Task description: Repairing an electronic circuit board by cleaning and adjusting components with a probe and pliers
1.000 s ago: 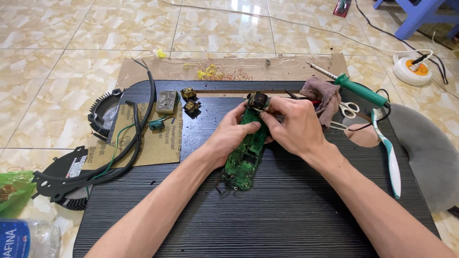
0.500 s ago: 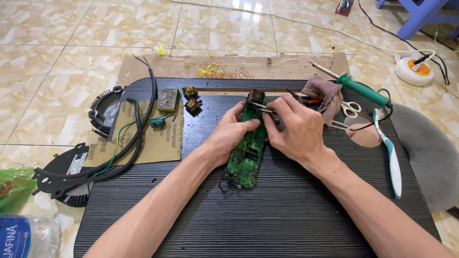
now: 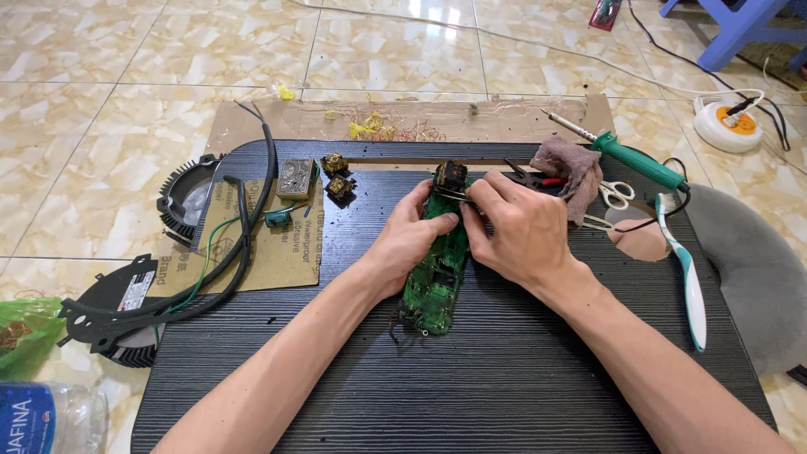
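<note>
A long green circuit board (image 3: 439, 277) lies on a black ribbed board (image 3: 471, 370). My left hand (image 3: 410, 240) grips the circuit board's upper left edge. My right hand (image 3: 521, 229) holds a thin metal tool (image 3: 448, 194), its tip against a dark square component (image 3: 450, 175) at the circuit board's far end. What sort of tool it is stays hidden under the fingers.
Two small coil parts (image 3: 338, 175) and a grey box (image 3: 297, 177) sit at the back left, by sandpaper (image 3: 277, 244) and black cables (image 3: 252, 210). A soldering iron (image 3: 626, 151), rag (image 3: 572, 168), scissors (image 3: 618, 195) and toothbrush (image 3: 685, 269) lie to the right.
Both hands stay on the circuit board; my right hand has shifted slightly at the component end. The view has drifted a little.
</note>
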